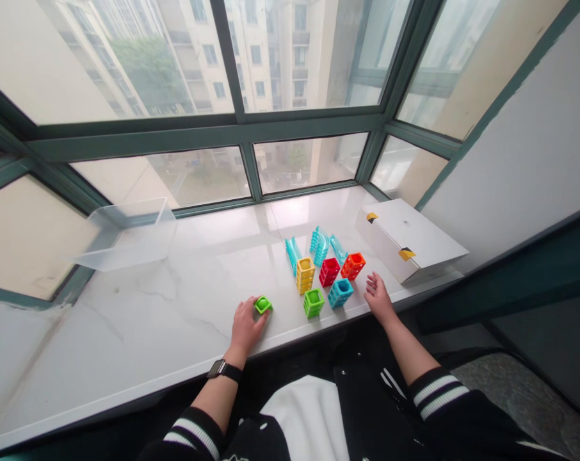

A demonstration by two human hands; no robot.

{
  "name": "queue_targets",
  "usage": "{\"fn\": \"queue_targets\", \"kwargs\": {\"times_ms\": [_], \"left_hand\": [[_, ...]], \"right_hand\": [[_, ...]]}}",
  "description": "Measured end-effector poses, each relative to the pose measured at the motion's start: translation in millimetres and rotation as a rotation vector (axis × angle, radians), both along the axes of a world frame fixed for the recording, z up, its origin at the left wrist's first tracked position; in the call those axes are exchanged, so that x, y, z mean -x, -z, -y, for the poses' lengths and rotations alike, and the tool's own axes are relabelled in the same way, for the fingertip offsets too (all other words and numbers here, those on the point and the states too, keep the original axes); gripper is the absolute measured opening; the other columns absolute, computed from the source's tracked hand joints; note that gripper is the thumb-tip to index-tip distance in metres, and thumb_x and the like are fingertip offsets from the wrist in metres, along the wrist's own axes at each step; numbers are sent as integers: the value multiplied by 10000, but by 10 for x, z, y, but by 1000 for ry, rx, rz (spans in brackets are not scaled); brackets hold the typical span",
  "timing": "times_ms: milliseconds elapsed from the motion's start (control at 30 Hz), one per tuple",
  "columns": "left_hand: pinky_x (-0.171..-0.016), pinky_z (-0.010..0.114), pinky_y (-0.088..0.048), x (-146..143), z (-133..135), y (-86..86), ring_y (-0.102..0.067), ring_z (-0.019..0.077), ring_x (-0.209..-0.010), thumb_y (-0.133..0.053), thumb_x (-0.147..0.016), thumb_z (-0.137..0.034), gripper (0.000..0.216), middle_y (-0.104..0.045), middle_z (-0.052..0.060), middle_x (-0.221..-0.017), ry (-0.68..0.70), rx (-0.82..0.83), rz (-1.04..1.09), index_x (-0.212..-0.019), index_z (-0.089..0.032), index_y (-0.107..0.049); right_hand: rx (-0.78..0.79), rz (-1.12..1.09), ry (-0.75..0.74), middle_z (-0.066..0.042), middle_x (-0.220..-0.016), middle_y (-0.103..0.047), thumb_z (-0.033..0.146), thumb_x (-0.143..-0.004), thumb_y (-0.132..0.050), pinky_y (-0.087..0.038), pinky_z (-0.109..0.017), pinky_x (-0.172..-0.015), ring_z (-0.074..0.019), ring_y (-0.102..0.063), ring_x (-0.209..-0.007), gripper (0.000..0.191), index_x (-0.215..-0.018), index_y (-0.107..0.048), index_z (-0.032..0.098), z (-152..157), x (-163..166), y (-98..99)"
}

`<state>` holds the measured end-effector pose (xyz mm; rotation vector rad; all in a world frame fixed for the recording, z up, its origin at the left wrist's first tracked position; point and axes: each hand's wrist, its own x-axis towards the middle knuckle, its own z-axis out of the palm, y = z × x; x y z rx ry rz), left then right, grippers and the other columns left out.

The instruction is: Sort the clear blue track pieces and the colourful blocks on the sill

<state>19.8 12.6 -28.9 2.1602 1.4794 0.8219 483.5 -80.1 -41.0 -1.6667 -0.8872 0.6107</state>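
Observation:
My left hand (248,322) is closed around a small green plastic block (263,305) on the white sill, thumb and fingers on its sides. To its right stands a taller green block (314,303). Beside that are a blue block (340,292), a yellow block (305,276), a red block (329,272) and an orange block (353,266), all hollow with open lattice sides. My right hand (378,296) rests near the orange and blue blocks, fingers loosely curled and apart, with nothing in it.
Behind the blocks lie turquoise track pieces: a straight one (292,256), a curved one (319,244) and another (338,249). A white box (410,234) with yellow-black tabs sits at the right. A clear plastic bin (127,243) stands at the left by the window.

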Motion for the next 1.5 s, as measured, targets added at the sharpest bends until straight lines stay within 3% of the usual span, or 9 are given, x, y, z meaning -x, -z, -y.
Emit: {"fn": "queue_targets", "kwargs": {"times_ms": [133,333,533,633,767,967,1100,1300,1500], "left_hand": [[-1143,548,-463,24,18,-67,-657,330,-1226,-657,-931,-540,487,-718,143,-1266,-13,38,157,-1273,-194,-656],[-1052,508,-542,-63,168,-440,-711,294,-1115,-756,-853,-624,654,-725,132,-1233,-132,291,613,-1320,-181,-635],[-998,476,-582,-492,324,-1119,-705,315,-1169,-752,-846,-687,685,-728,163,-1289,-19,539,1084,-1274,-156,-695],[-995,472,-584,-761,421,-1423,-708,321,-1167,-779,-841,-662,645,-739,157,-1245,58,606,1187,-1234,-154,-713],[-1061,473,-555,-1048,558,-1681,-698,287,-1182,-810,-871,-542,542,-715,121,-1276,183,659,1213,-1263,-196,-666],[-1024,419,-576,-1181,651,-1716,-698,253,-1172,-821,-879,-472,647,-679,94,-1292,242,614,1102,-1414,-274,-516],[-983,434,-597,-1135,635,-1662,-741,238,-1071,-816,-882,-427,765,-682,85,-1265,369,559,900,-1527,-315,-421],[-856,362,-591,-1071,586,-1651,-735,205,-926,-765,-912,-367,528,-766,38,-1002,325,392,587,-1388,-260,-562],[-739,327,-549,-1079,549,-1638,-639,164,-735,-837,-833,-403,522,-739,9,-930,286,314,536,-1310,-277,-663]], "right_hand": [[-90,60,187,-175,-1342,-624,336,-731,-692,-575,-555,-1029,-336,-637,-1259,763,-1456,-488,216,192,47,-237],[-320,220,281,-142,-1284,-626,315,-849,-653,-588,-503,-992,-296,-645,-1211,547,-1375,-547,209,215,258,-967],[-525,508,-53,-99,-1203,-665,309,-940,-693,-571,-532,-1060,-289,-655,-1151,310,-1245,-681,252,189,952,-1830],[-568,601,-337,-113,-1267,-649,317,-950,-738,-559,-523,-1094,-303,-645,-1204,434,-1373,-646,279,163,1397,-2074],[-547,658,-527,-130,-1367,-603,414,-903,-814,-542,-530,-1123,-334,-603,-1300,692,-1521,-523,303,61,1790,-2079],[-484,648,-454,-115,-1296,-670,314,-986,-681,-552,-511,-1082,-311,-654,-1224,486,-1464,-591,303,-13,1770,-1923],[-384,613,-508,-107,-1319,-703,369,-980,-697,-550,-514,-1076,-322,-663,-1237,507,-1470,-588,296,-28,1536,-1906],[-267,573,-690,-115,-1379,-693,438,-957,-740,-562,-505,-1065,-321,-678,-1235,628,-1532,-531,295,-46,1298,-1889],[-285,546,-779,-106,-1379,-671,313,-963,-725,-536,-511,-1118,-299,-637,-1294,583,-1518,-550,304,-44,1249,-1910]]}}
